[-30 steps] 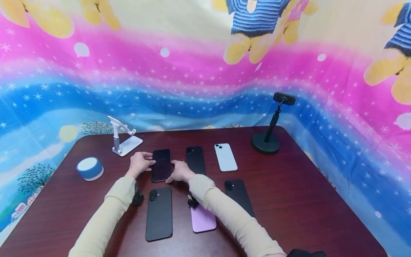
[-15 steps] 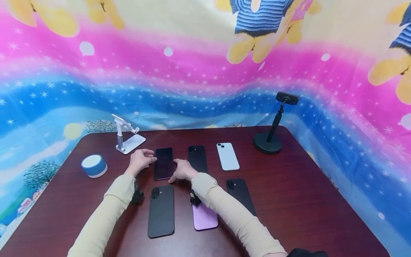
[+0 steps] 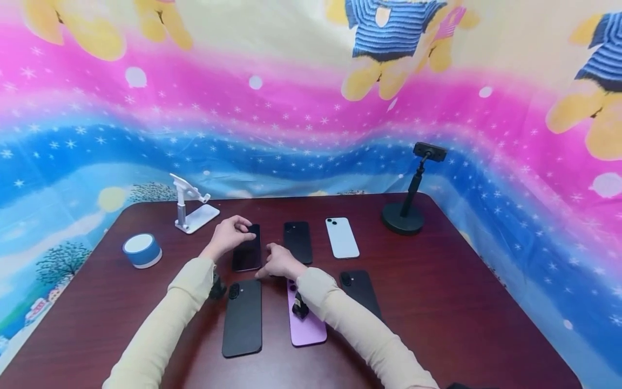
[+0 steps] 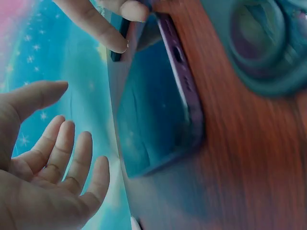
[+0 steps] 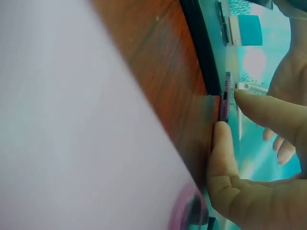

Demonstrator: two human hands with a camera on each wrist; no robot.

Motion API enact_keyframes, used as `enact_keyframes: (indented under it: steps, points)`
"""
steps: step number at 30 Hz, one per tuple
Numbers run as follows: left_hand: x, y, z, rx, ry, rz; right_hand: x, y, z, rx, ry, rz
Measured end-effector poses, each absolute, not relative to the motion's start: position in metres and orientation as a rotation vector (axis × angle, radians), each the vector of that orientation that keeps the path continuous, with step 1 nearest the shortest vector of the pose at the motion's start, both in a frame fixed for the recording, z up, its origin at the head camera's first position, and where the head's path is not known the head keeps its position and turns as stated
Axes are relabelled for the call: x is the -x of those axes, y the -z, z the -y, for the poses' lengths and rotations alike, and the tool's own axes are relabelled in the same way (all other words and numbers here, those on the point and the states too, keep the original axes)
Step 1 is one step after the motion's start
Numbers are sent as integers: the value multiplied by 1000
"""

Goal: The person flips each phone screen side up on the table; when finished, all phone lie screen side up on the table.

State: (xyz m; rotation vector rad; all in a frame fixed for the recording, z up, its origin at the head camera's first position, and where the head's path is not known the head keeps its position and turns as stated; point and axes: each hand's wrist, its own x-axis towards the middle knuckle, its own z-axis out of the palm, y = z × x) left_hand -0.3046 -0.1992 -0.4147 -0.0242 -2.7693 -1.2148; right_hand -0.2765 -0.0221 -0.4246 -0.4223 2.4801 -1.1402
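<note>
Black rectangular glass-faced phone: long axis near-to-far
Left hand: spread, above phone
Right hand: spread, right of phone

Super loud backdrop, pretty plain table.
It's creased cloth going round the back and sides, pink and blue with white snowflakes and yellow-legged figures in stripy tops. Table's dark reddish-brown, back corners rounded, pale glare low in the head view.
</note>
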Motion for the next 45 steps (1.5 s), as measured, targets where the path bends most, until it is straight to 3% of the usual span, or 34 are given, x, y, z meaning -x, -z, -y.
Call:
enact_keyframes:
  steps: [15, 27, 45]
  points:
    - [328, 405, 139, 414, 1153, 2922, 277, 413, -39, 354, 1322, -2285]
    - [342, 405, 122, 345, 1226, 2981, 295, 422, -64, 273, 1094, -2644]
    - [353, 426, 109, 326, 1125, 3071, 303, 430, -71, 63, 1420, -2250]
